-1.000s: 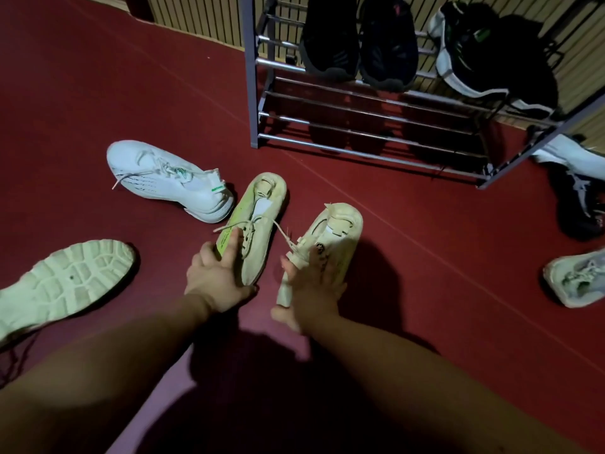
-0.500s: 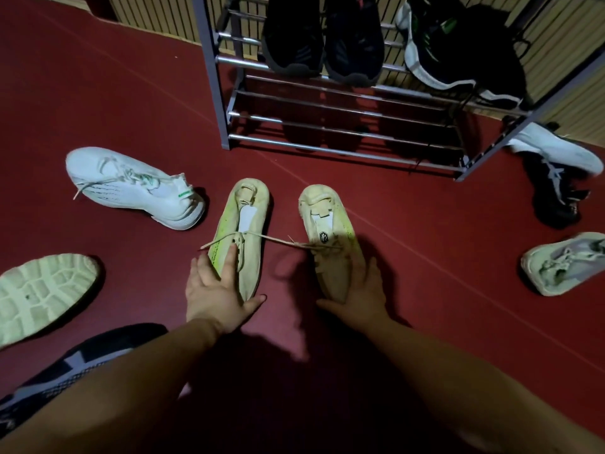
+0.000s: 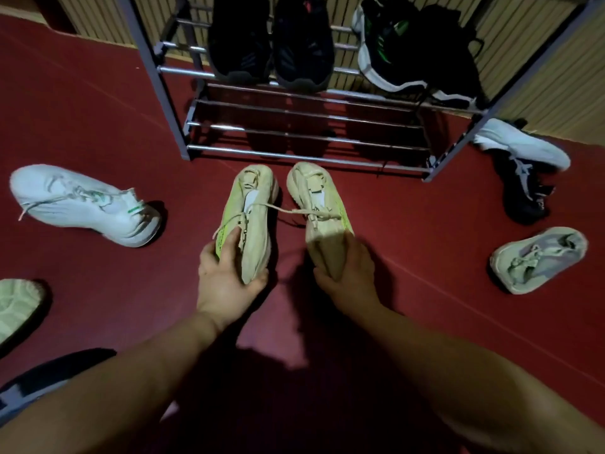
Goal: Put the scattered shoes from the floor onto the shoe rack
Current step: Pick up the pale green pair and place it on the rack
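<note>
Two cream and yellow-green sneakers lie side by side just in front of the metal shoe rack (image 3: 307,155), heels toward it. My left hand (image 3: 226,276) grips the toe end of the left cream sneaker (image 3: 252,204). My right hand (image 3: 347,273) grips the toe end of the right cream sneaker (image 3: 317,198). A lace runs loosely from one sneaker to the other. Whether the sneakers touch the floor I cannot tell. The rack's lowest bars hold nothing; the tier above carries a pair of dark shoes (image 3: 271,40) and black-and-white sneakers (image 3: 412,50).
On the red floor lie a white sneaker (image 3: 82,204) at the left, a pale sole (image 3: 16,303) at the left edge, a dark shoe (image 3: 39,385) bottom left, a white shoe (image 3: 520,145) on a black shoe (image 3: 523,198) right of the rack, and a grey-white sneaker (image 3: 537,260).
Both hands have gone from resting on the cream sneakers to gripping their toe ends. The right sneaker turned upright and the pair moved closer to the rack.
</note>
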A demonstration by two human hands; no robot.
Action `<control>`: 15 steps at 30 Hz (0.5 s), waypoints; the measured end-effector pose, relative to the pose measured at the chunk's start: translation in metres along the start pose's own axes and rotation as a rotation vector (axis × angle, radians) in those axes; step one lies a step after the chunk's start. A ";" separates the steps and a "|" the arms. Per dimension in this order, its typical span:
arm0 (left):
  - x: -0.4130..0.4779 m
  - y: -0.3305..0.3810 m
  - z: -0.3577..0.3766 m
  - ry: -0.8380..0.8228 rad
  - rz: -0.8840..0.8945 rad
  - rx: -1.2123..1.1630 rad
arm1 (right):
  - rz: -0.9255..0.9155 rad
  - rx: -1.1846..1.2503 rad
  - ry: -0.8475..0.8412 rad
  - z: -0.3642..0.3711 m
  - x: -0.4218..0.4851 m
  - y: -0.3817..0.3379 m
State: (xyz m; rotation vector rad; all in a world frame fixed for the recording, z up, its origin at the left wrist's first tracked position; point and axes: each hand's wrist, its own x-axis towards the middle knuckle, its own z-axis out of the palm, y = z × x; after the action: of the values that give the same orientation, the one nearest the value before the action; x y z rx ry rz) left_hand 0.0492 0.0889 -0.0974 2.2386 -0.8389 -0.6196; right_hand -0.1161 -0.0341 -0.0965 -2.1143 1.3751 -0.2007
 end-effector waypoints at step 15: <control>0.097 0.130 0.069 0.017 0.088 0.029 | 0.079 0.121 0.290 -0.085 0.116 0.038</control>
State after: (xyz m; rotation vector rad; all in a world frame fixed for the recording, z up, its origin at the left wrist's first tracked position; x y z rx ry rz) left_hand 0.0217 -0.0831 -0.0698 2.2164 -0.9383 -0.5502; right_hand -0.1300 -0.1804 -0.0716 -1.9835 1.5647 -0.5621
